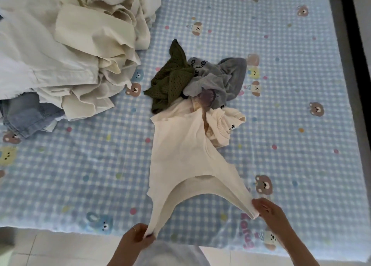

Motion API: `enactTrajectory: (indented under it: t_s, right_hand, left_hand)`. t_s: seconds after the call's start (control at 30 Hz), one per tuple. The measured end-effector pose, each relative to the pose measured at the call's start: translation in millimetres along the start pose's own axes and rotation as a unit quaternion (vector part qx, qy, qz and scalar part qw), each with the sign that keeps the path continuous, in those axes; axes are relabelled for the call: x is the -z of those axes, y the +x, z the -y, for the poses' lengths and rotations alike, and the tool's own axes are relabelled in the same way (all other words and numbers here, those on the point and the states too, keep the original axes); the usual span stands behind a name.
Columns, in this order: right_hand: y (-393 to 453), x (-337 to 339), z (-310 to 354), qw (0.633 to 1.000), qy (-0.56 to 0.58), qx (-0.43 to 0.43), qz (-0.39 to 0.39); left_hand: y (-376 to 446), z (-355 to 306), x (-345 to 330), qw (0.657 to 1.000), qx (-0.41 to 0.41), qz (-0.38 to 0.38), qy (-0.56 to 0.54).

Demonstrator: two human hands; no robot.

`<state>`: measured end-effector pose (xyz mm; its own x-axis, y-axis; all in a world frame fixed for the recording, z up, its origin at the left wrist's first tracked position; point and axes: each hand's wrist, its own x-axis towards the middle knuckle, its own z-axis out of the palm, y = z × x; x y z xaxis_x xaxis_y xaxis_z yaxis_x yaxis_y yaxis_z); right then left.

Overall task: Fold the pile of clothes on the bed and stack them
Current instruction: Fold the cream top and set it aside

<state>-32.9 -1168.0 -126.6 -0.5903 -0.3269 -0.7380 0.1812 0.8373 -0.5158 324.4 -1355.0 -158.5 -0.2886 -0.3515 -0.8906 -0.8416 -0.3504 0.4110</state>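
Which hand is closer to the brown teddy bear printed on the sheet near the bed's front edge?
Right. The right hand pinches the cream top just below and beside the brown bear print. The left hand grips the top's other corner far off to the bear's left, past the bed edge.

Illumination is soft, diffuse daylight; no lamp or window is in view. The bed cover [281, 65] is evenly lit and slightly washed out, with low contrast in its blue check. The large pale clothes pile [70, 51] at upper left is the brightest area and loses fold detail to near-overexposure. Shadows are faint and soft-edged, visible under the pile's folds and beneath the lifted cream garment [180, 155]. The dark strip [349, 45] at the right edge is underexposed. Overall sharpness is low: compression smearing softens the fabric textures. Wide-angle distortion bows the bed's near edge and stretches the corners. The lower margin shows slight blur.
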Motion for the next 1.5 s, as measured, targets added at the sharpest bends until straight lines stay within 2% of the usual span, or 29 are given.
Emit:
enactTrajectory:
  t_s: [0.1, 0.17, 0.23, 0.27, 0.3, 0.33, 0.4, 0.43, 0.5, 0.6, 0.67, 0.73, 0.83, 0.9, 0.97, 1.13, 1.2, 1.3, 1.33, 1.43, 1.5]
  right_hand:
    - [2, 12, -32, 0.996, -0.086, -0.007, -0.002]
    - [-2, 24, -53, 0.984, -0.175, -0.037, 0.021]
    - [-7, 34, -69, 0.966, -0.243, -0.067, 0.048]
    - [-7, 37, -71, 0.968, -0.238, -0.068, 0.035]
    - [-4, 36, -69, 0.975, -0.214, -0.059, 0.008]
    - [3, 33, -60, 0.982, -0.182, -0.042, -0.027]
    - [24, 20, -30, 0.989, -0.122, 0.031, -0.078]
    - [39, 10, -11, 0.99, -0.089, 0.067, -0.085]
    - [69, -16, 36, 0.995, -0.016, 0.076, -0.063]
    - [115, -54, 100, 0.994, 0.104, 0.033, -0.012]
    - [141, -70, 128, 0.989, 0.147, 0.021, 0.016]
    - [162, -85, 142, 0.992, 0.125, 0.002, 0.025]
    - [170, -106, 141, 0.997, 0.064, -0.024, -0.022]
    - [167, -112, 126, 0.993, 0.091, -0.012, -0.074]
    - [159, -112, 110, 0.987, 0.136, 0.016, -0.079]
    - [153, -108, 90, 0.998, 0.051, 0.028, 0.034]
    - [158, -100, 93, 0.998, 0.019, 0.059, -0.01]
    - [160, -87, 103, 0.985, 0.003, 0.097, -0.141]
    - [159, -86, 107, 0.983, 0.0, 0.113, -0.148]
    - [155, -93, 118, 0.988, 0.062, 0.129, -0.052]
    - [156, -96, 124, 0.989, 0.092, 0.118, -0.01]
  left_hand:
    - [-1, 19, -25, 0.998, 0.014, 0.053, -0.012]
    - [-5, 36, -41, 0.992, 0.04, 0.11, 0.04]
    - [-9, 50, -56, 0.986, 0.062, 0.132, 0.085]
    - [-11, 51, -62, 0.988, 0.058, 0.11, 0.089]
    - [-10, 50, -65, 0.995, 0.044, 0.057, 0.072]
    - [-6, 45, -66, 0.999, 0.02, -0.023, 0.044]
    - [12, 21, -60, 0.984, -0.018, -0.176, -0.007]
    - [22, 0, -54, 0.974, -0.033, -0.221, -0.034]
    - [50, -46, -40, 0.959, -0.057, -0.271, -0.054]
    - [104, -115, -6, 0.951, -0.085, -0.292, -0.049]
    - [137, -156, 14, 0.957, -0.073, -0.281, -0.014]
    - [167, -177, 24, 0.971, -0.058, -0.23, 0.016]
    - [185, -174, 22, 0.991, -0.013, -0.13, -0.008]
    - [189, -157, 17, 0.988, -0.007, -0.148, -0.052]
    - [189, -145, 20, 0.978, -0.028, -0.194, -0.07]
    - [187, -126, 43, 0.965, -0.058, -0.199, -0.16]
    - [183, -117, 52, 0.966, -0.062, -0.19, -0.162]
    - [177, -106, 63, 0.965, -0.068, -0.171, -0.184]
    - [176, -103, 65, 0.966, -0.063, -0.168, -0.187]
    - [175, -104, 69, 0.977, -0.062, -0.129, -0.159]
    - [178, -111, 73, 0.979, -0.078, -0.132, -0.132]
